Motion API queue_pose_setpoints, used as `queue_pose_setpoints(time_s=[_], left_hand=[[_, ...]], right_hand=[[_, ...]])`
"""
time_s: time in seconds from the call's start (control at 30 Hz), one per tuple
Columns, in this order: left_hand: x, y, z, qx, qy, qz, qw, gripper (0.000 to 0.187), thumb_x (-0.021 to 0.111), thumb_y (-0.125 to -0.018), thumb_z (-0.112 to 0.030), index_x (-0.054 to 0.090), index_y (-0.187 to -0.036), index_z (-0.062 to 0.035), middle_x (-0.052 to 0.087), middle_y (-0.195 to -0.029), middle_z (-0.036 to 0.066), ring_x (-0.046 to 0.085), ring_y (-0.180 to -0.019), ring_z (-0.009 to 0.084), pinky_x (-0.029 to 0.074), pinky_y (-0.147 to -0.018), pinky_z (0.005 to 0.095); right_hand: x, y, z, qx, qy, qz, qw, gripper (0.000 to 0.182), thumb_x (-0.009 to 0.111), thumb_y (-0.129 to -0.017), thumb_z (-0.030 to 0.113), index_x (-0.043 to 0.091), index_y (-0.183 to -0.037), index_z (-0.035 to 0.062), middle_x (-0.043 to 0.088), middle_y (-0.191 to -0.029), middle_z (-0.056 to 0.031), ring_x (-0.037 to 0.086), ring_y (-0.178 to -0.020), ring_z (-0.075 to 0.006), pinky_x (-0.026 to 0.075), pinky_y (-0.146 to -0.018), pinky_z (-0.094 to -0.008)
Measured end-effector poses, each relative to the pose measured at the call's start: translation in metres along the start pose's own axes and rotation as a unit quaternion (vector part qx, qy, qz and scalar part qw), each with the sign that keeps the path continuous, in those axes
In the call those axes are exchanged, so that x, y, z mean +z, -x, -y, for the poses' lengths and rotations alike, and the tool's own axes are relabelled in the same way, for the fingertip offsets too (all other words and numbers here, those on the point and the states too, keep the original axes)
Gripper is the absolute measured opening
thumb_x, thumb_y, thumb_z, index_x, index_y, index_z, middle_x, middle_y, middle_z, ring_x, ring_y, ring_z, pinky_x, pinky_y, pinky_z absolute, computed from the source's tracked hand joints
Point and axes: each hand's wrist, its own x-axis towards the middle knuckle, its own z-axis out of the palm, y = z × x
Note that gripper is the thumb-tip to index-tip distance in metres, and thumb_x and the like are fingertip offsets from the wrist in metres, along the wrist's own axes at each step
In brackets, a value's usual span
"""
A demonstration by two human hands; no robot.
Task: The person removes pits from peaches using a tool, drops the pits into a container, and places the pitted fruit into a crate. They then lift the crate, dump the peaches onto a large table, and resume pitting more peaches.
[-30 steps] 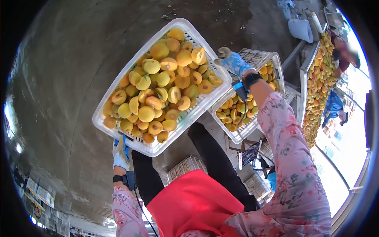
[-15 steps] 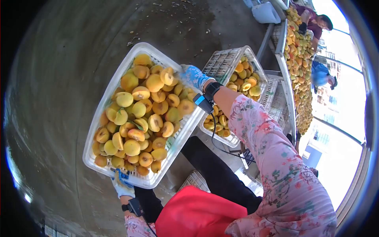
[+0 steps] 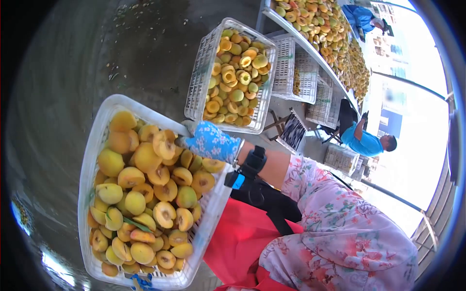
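Grey concrete floor (image 3: 121,53), stained and littered with small scraps near the top left. Standing on it, a white plastic crate (image 3: 199,77) half filled with halved yellow peaches (image 3: 235,82), just beside a long metal table (image 3: 310,51). Spread along that table, a thick layer of cut peaches (image 3: 315,19); under its edge, more white crates (image 3: 296,68), stacked and mostly empty.

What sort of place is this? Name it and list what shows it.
Probably a fruit-processing yard or shed. The right hand grips a white crate of halved yellow fruit, a second crate holds more, and a long table is heaped with it, a seated person nearby.
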Motion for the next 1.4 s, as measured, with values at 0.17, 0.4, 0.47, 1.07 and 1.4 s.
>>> queue_pose_setpoints(time_s=[0.17,0.4,0.47,1.07,1.4], left_hand=[[-0.031,0.063,-0.114,-0.073,0.210,-0.024,0.975,0.050,0.035,-0.099,-0.036,0.053,-0.130,-0.0011,0.054,-0.134,0.014,0.049,-0.122,0.0269,0.032,-0.109,0.0449],[-0.080,0.082,-0.116,0.259,-0.078,0.130,0.954,0.040,0.037,-0.096,-0.014,0.054,-0.129,-0.0005,0.049,-0.138,0.020,0.049,-0.124,0.0278,0.034,-0.108,0.0417],[-0.099,0.112,-0.169,0.056,0.168,0.163,0.971,0.051,0.056,-0.090,-0.016,0.046,-0.138,-0.0042,0.048,-0.138,0.020,0.051,-0.119,0.0287,0.036,-0.106,0.0431],[0.151,0.474,-0.271,0.320,0.007,0.321,0.891,0.018,0.065,-0.088,-0.008,0.057,-0.105,-0.0048,0.065,-0.085,0.003,0.061,-0.062,0.0115,0.051,-0.054,0.0256],[0.305,0.627,-0.359,0.349,-0.061,0.367,0.860,0.015,0.066,-0.090,-0.014,0.059,-0.101,-0.0062,0.062,-0.078,0.001,0.057,-0.059,0.0090,0.047,-0.050,0.0248]], right_hand=[[-0.022,0.113,0.000,0.031,-0.085,-0.076,0.993,0.038,0.061,-0.087,0.034,0.058,-0.107,0.0013,0.064,-0.089,-0.0217,0.063,-0.087,-0.0374,0.048,-0.074,-0.0433],[0.007,0.336,-0.033,0.061,-0.164,-0.256,0.951,0.048,0.060,-0.090,0.036,0.057,-0.120,-0.0010,0.066,-0.093,-0.0219,0.066,-0.087,-0.0333,0.050,-0.079,-0.0410],[-0.018,0.394,-0.011,0.122,-0.203,-0.254,0.938,0.048,0.061,-0.090,0.035,0.057,-0.120,-0.0017,0.066,-0.096,-0.0225,0.065,-0.091,-0.0327,0.050,-0.082,-0.0404],[-0.075,0.709,-0.291,0.198,-0.479,-0.451,0.726,0.029,0.061,-0.090,0.022,0.060,-0.107,-0.0007,0.061,-0.082,-0.0031,0.054,-0.073,-0.0100,0.045,-0.063,-0.0280],[-0.123,0.741,-0.405,0.158,-0.602,-0.526,0.580,0.022,0.062,-0.093,0.021,0.062,-0.104,0.0020,0.057,-0.073,0.0033,0.049,-0.061,-0.0067,0.042,-0.057,-0.0234]])
